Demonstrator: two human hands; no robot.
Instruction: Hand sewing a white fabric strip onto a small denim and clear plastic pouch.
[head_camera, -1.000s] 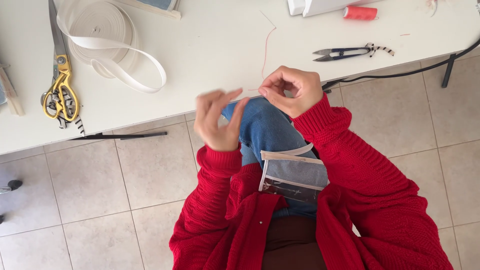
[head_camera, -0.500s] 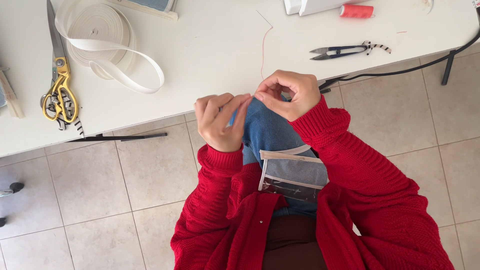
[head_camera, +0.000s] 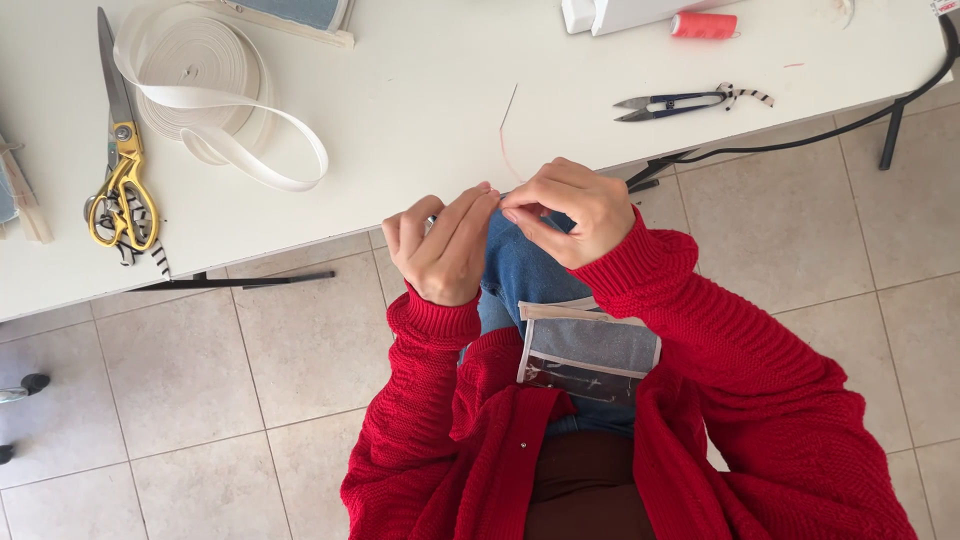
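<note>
- A thin reddish thread (head_camera: 505, 135) trails from the pinched fingertips up onto the white tabletop (head_camera: 420, 90).
- The left hand (head_camera: 445, 250) and right hand (head_camera: 565, 210) meet fingertip to fingertip, both pinched shut on something too small to make out.
- A grey fabric pouch (head_camera: 590, 345) lies on the lap just below the hands.
- Small black thread snips (head_camera: 680, 101) lie beyond the right hand; yellow-handled scissors (head_camera: 120, 180) and a coiled white webbing roll (head_camera: 200, 90) lie well left of the left hand.
</note>
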